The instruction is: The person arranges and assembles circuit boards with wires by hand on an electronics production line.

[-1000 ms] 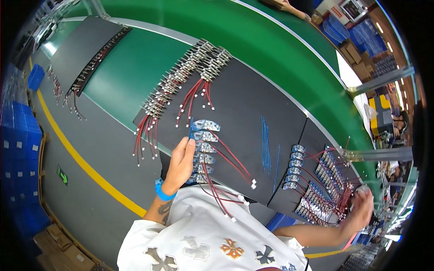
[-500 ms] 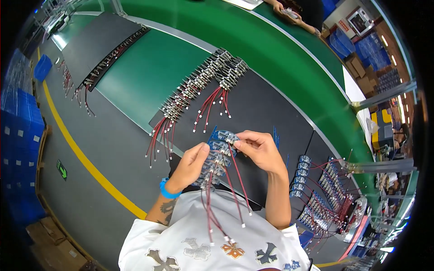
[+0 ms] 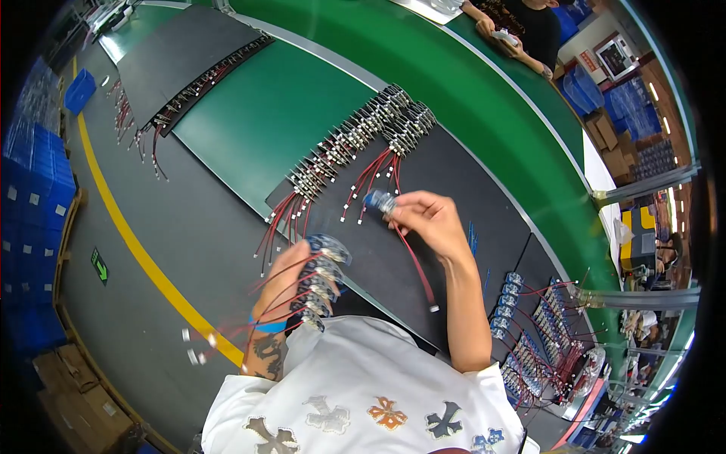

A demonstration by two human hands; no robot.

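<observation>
My left hand (image 3: pixel 281 281) grips a strip of joined small circuit boards (image 3: pixel 321 281), blue with pale parts, near my chest. Red and dark wires with white plugs trail from it to the lower left, smeared by motion. Between the fingertips of my right hand (image 3: pixel 431 219) is a single small circuit board (image 3: pixel 380 201), with a red wire (image 3: pixel 417 266) hanging down to a white plug. Just beyond it, on the dark mat (image 3: pixel 454 181), two rows of upright circuit boards (image 3: pixel 349 136) stand packed together, their wires pointing toward me.
Right of my right arm lie more blue board strips (image 3: pixel 505 306) and a bundle of red wires (image 3: pixel 571 367). Farther left is a long dark strip of boards (image 3: pixel 200 87). A person (image 3: pixel 522 30) sits across the green conveyor (image 3: pixel 484 98). Blue crates (image 3: pixel 38 204) stand at left.
The single board in my right hand has come apart from the strip and moved away from it. My left hand has drawn down and left with the strip, its wires swinging left.
</observation>
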